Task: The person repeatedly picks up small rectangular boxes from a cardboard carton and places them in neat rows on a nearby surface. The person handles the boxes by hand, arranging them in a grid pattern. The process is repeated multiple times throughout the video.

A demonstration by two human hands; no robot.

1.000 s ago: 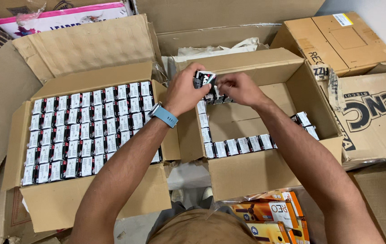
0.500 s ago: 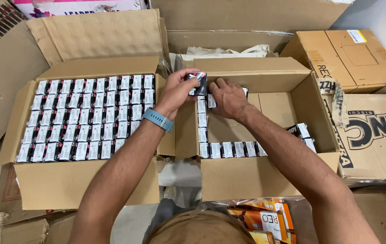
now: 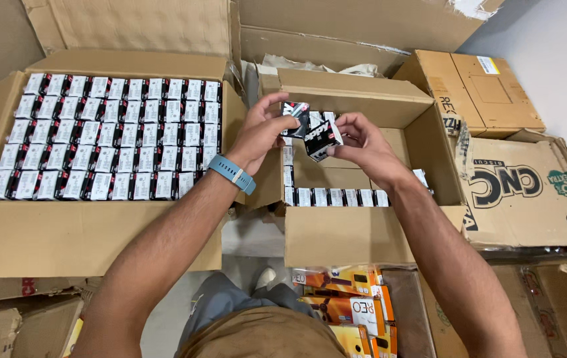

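Above the half-filled right carton [image 3: 363,232], the left hand [image 3: 260,136] pinched one small black box [image 3: 294,113] and the right hand [image 3: 361,142] gripped another [image 3: 322,138], either liable to slip from such fingertip holds and upset the packed rows [image 3: 333,197].

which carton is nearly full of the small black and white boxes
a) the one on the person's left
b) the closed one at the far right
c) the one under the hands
a: the left carton is packed with rows of small boxes, while the carton under the hands holds only one column and one row of them, and much of its cardboard floor shows.
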